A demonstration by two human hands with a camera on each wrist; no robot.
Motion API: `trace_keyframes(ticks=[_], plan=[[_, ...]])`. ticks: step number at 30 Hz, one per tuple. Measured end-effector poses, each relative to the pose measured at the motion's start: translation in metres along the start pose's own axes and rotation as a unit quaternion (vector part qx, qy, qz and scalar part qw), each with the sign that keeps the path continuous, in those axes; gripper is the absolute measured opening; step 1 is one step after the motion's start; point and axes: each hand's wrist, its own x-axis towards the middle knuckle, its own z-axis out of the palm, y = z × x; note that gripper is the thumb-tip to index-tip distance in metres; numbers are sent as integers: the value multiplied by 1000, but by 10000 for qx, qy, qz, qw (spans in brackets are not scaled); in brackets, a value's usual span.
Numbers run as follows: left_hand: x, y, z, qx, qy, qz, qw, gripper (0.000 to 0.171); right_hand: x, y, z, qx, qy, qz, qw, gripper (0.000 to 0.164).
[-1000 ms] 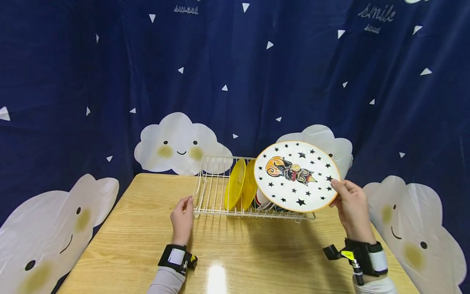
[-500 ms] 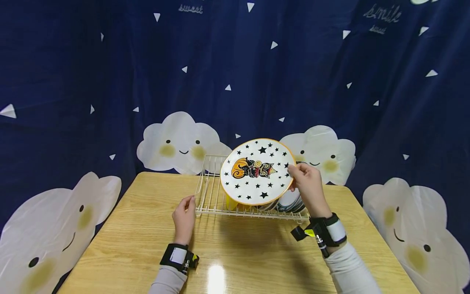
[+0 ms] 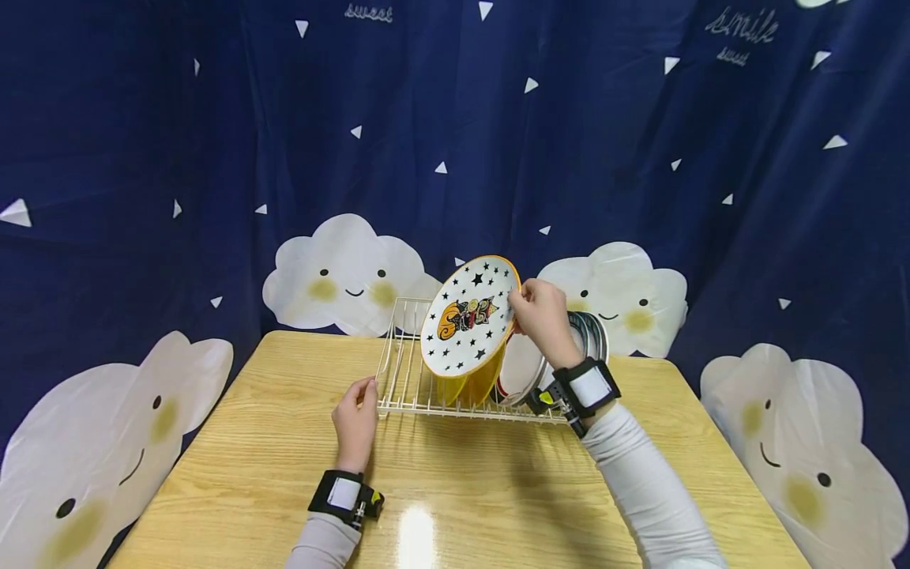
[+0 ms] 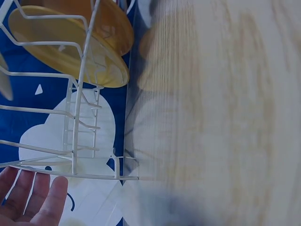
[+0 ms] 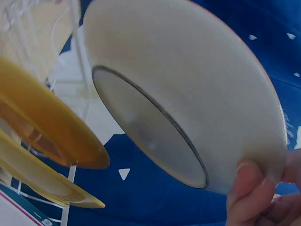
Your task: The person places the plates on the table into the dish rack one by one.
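A white plate (image 3: 462, 348) with an orange rim, black stars and a cat picture is held tilted over the rack by my right hand (image 3: 546, 316). In the right wrist view the fingers and thumb pinch its edge, and the pale underside of the plate (image 5: 202, 84) shows a dark foot ring. My left hand (image 3: 355, 419) grips the left end of the white wire dish rack (image 3: 412, 410); in the left wrist view its fingertips lie at the end wire. Beneath the held plate, two yellow plates (image 3: 486, 381) stand in the rack, partly covered by it.
More plates (image 3: 522, 367), white and dark-rimmed, stand in the rack's right part, partly behind my right wrist. The rack stands on a wooden table (image 3: 284, 474). Behind hangs a dark blue curtain (image 3: 398, 95) with clouds and triangles.
My right hand has carried the white plate leftward over the yellow plates and turned it more steeply on edge. The left hand has stayed at the rack's left end.
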Motion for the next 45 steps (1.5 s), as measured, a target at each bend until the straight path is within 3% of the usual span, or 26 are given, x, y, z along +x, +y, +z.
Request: trace_keyframes(ticks=[7,12,18,34,45], plan=[[0,-1,-2,-23,36,48,10000,24,18,-9,28,-972,-326,-526,9933,32],[-2,-3,-2,3,23,15,10000,24,23,-9,46,-1239,-670,-418,9892,34],[-5,-4,-2,-25,-6,-54,10000,24,22,-11,65,-1577,-766,-385,9838,36],[-2,-3,-1,-49,-27,-84,9999,26,13,-7,106,-1943,-799,-446,9767,38],[0,-1,1,-109,22,-50,9999,25,6,-6,120,-1941,-812,-391,9768,37]])
